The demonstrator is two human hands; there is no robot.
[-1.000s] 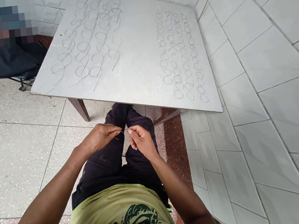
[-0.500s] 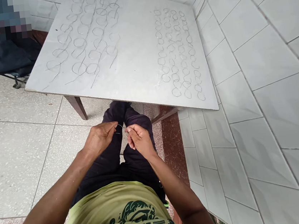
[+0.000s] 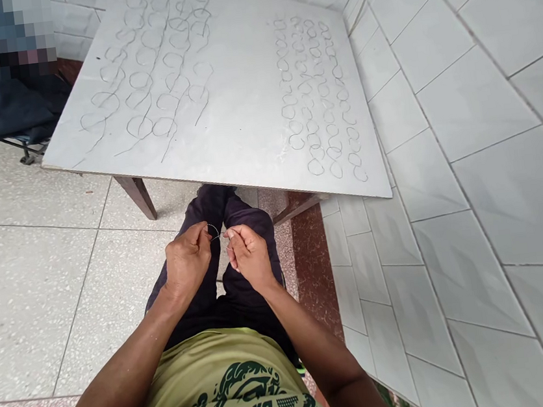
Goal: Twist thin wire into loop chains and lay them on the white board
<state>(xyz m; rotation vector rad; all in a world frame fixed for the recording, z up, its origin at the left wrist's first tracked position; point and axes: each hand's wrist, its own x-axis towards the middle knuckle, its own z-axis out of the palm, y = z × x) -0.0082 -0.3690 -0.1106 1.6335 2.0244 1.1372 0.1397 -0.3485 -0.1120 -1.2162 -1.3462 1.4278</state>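
My left hand and my right hand are close together over my lap, both pinched on a thin piece of wire that curls into a small loop between them. In front of me stands a white board table. On its left part lie several larger wire loops with tails. On its right part lie several rows of smaller S-shaped wire pieces.
A white tiled wall runs along the right side. A wooden table leg stands on the speckled floor at left. A dark bag on a metal frame sits at far left, beside another person who is blurred out.
My hands have drawn closer together. The wire between them has bent from a nearly straight piece into a small loop. The view has shifted slightly.
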